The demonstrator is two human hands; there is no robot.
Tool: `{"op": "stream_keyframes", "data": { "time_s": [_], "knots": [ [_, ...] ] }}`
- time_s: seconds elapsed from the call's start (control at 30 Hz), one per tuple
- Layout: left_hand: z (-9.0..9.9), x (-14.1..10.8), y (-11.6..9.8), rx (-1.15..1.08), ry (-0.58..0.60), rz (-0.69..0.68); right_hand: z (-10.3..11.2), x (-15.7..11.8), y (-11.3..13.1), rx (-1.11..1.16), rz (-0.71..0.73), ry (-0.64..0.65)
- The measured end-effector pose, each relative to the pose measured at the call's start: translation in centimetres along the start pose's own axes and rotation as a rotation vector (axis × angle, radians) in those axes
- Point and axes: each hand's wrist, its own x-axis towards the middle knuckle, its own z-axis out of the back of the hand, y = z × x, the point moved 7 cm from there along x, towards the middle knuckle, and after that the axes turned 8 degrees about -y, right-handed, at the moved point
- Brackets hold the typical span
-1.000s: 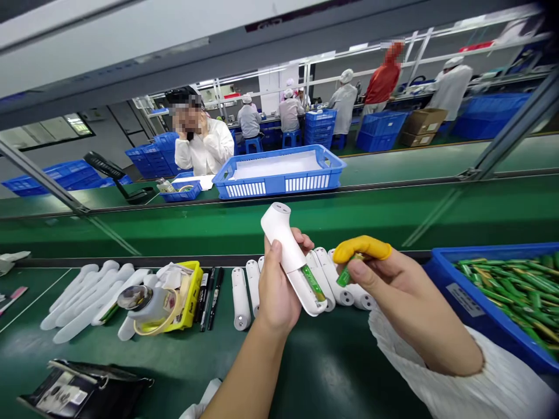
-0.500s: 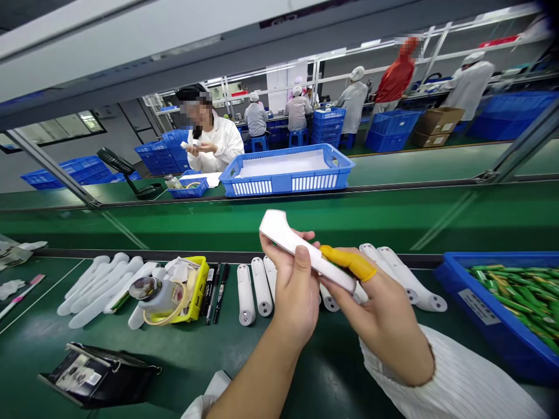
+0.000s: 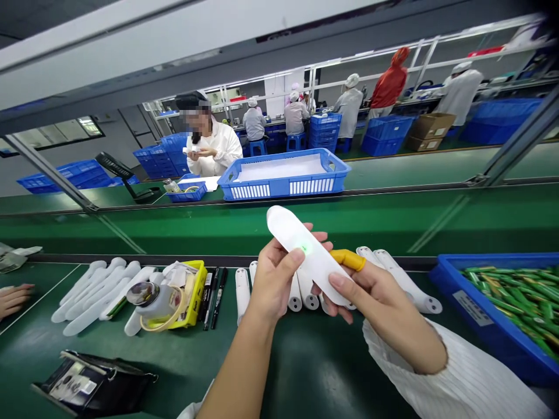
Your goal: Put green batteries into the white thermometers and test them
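Both hands hold a white handheld device with a long rounded body, tilted above the bench. A small green light glows on its broad face. My left hand grips its upper half, the thumb resting beside the light and the fingers behind. My right hand holds the lower end with its thumb on the face; a yellow finger cot covers its index finger. Behind the hands lie several similar white devices, with more to the right.
At left are white shell pieces, a bottle, a yellow basket, black pens and a black case. A blue bin of green parts stands right. Across the belt are a blue crate and a person. Another person's hand rests far left.
The device has been turned in my hands from its side to its broad face, and the green light is now visible. Another person's hand has appeared at the left edge.
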Motion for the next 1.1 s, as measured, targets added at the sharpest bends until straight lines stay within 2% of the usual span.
{"op": "stream_keyframes", "data": {
  "time_s": [0.1,0.2,0.33,0.43,0.5,0.6,0.67,0.77,0.83,0.97,1.1],
  "knots": [
    [0.5,0.4,0.0,0.001,0.06,-0.017,-0.6,0.0,-0.4,0.009,0.009,0.127],
    [0.6,0.6,0.3,-0.023,0.121,-0.039,-0.7,-0.2,-0.6,-0.093,0.052,0.142],
    [0.2,0.3,0.8,-0.032,0.196,-0.065,-0.4,-0.2,0.1,-0.212,0.185,0.046],
    [0.2,0.2,1.3,0.025,0.188,-0.019,0.1,0.3,0.4,-0.213,0.287,-0.033],
    [0.4,0.5,1.6,0.081,0.166,0.0,0.7,0.7,0.1,-0.234,0.306,-0.127],
    [1.1,1.2,2.0,0.174,0.139,0.05,1.8,1.6,-0.6,-0.284,0.258,-0.249],
    [1.9,1.7,2.2,0.387,0.099,0.096,2.1,2.6,-1.5,-0.24,0.14,-0.211],
    [3.5,1.9,1.3,1.069,0.037,0.094,2.7,4.2,-3.3,-0.191,-0.102,-0.097],
    [4.4,1.3,0.2,1.431,0.022,0.1,4.1,5.7,-4.2,-0.275,-0.185,-0.117],
    [6.8,-1.4,-1.2,1.773,0.007,0.261,8.1,9.2,-6.7,-0.607,-0.273,-0.27],
    [9.9,-4.5,-0.6,2.014,-0.069,0.445,11.5,11.9,-9.2,-0.989,-0.337,-0.392]
  ]
}}
